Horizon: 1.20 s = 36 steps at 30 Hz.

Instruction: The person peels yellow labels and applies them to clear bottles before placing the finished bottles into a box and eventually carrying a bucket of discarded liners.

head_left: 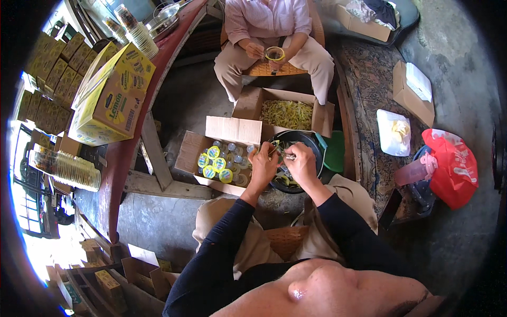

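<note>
Both my hands work close together over a black bucket (319,158) between my knees, with dark and yellowish scraps inside it. My left hand (264,165) is closed, fingertips pinched around something small and hard to make out. Beside it, my right hand (301,162) is also closed, on a small pale item mostly hidden by the fingers. Left of the bucket, an open cardboard box (193,153) holds several clear plastic cups, some with yellow-green lids (225,175). Beyond the bucket, another cardboard box (247,105) holds a heap of yellow strips (288,113).
Across from me a seated person holds a yellow-rimmed cup (274,54). A green lid (334,151) lies right of the bucket. On the left, a red-edged table (119,158) bears a yellow carton (113,98) and stacked cups (71,168). A red bag (451,169) sits at right.
</note>
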Each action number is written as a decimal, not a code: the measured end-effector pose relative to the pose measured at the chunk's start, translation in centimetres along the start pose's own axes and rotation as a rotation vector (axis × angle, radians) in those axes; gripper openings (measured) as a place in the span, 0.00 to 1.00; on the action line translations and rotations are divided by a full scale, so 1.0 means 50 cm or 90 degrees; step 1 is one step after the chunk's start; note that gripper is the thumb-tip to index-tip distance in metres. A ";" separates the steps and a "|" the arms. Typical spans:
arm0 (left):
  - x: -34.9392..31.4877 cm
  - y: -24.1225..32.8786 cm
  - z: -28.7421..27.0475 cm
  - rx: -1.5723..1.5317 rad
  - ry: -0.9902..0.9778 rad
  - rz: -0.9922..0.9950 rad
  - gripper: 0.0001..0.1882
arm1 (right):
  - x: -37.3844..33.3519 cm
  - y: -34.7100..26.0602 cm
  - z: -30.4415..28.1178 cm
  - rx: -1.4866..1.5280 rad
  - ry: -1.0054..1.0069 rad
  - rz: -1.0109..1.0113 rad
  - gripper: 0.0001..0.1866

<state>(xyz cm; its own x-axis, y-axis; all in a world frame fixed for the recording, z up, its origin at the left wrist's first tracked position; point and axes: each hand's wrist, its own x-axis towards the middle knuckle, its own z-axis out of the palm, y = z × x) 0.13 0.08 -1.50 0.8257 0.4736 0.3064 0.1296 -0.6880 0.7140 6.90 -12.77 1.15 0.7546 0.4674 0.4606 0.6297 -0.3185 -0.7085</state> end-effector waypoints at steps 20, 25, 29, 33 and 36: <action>-0.022 0.020 -0.005 0.019 -0.055 -0.009 0.07 | -0.007 0.058 0.037 -0.036 -0.013 0.042 0.08; -0.004 0.014 -0.023 0.006 -0.033 -0.024 0.09 | -0.001 0.049 0.022 0.087 0.030 0.051 0.09; -0.008 0.009 -0.024 0.017 -0.005 -0.019 0.10 | -0.001 0.026 0.011 0.015 0.048 -0.031 0.11; -0.003 0.010 -0.019 0.015 -0.003 -0.035 0.09 | -0.014 0.006 -0.003 -0.035 0.016 -0.083 0.14; -0.004 0.011 -0.015 0.001 -0.008 -0.032 0.09 | -0.015 -0.001 -0.005 -0.085 -0.004 -0.121 0.14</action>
<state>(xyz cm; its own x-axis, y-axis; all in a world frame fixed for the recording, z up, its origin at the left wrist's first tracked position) -0.38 0.01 -0.71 0.8247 0.5007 0.2630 0.1715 -0.6645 0.7273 6.32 -13.30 0.98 0.6195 0.5341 0.5753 0.7792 -0.3300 -0.5328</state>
